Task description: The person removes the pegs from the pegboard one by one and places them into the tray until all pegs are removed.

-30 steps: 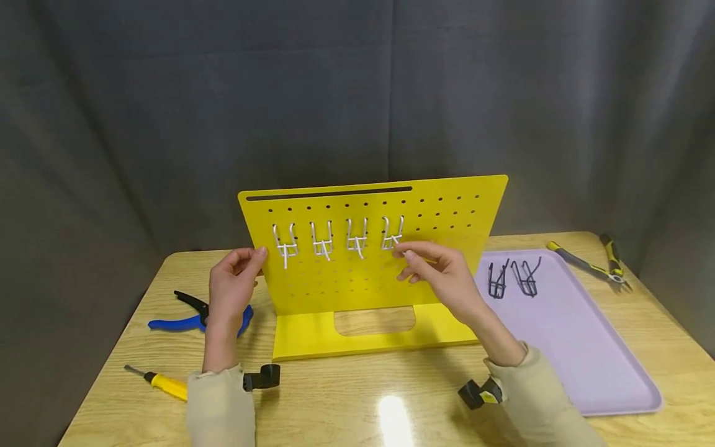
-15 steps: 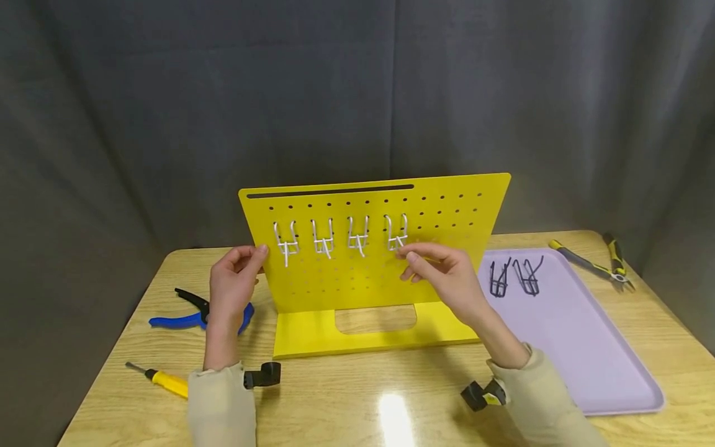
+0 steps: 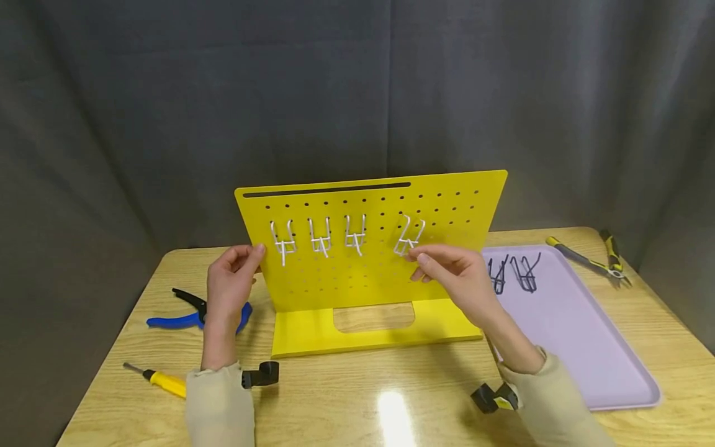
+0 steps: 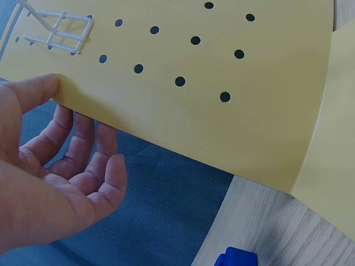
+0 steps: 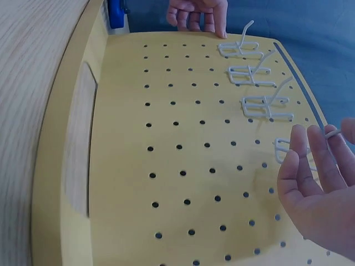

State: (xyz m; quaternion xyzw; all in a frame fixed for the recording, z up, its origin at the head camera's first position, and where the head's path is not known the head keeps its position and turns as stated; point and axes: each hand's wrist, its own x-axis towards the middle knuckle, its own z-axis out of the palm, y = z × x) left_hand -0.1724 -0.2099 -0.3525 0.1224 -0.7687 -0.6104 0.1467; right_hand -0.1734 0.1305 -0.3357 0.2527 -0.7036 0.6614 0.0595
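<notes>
A yellow pegboard (image 3: pixel 335 299) stands upright on the table. My left hand (image 3: pixel 230 282) pinches its left edge, thumb in front and fingers behind, as the left wrist view also shows. My right hand (image 3: pixel 455 273) pinches the prong of a white wire pegboard hook (image 3: pixel 409 241) between thumb and forefinger. This hook tilts in front of the panel; whether its tips touch the holes I cannot tell. To its left, three white hooks hang in a row, the nearest (image 3: pixel 355 236) being upright. In the right wrist view, fingers of the right hand (image 5: pixel 327 194) partly hide the held hook.
A lilac tray (image 3: pixel 575 347) on the right carries two black wire hooks (image 3: pixel 526 276). Behind it lie yellow-and-black pliers (image 3: pixel 583 261) and a second such tool (image 3: pixel 612 249). On the left are a blue-handled tool (image 3: pixel 175 322) and a yellow screwdriver (image 3: pixel 167 383).
My right hand has moved right with the fourth white hook, which has left its place in the row and now leans. The left hand still holds the board's edge.
</notes>
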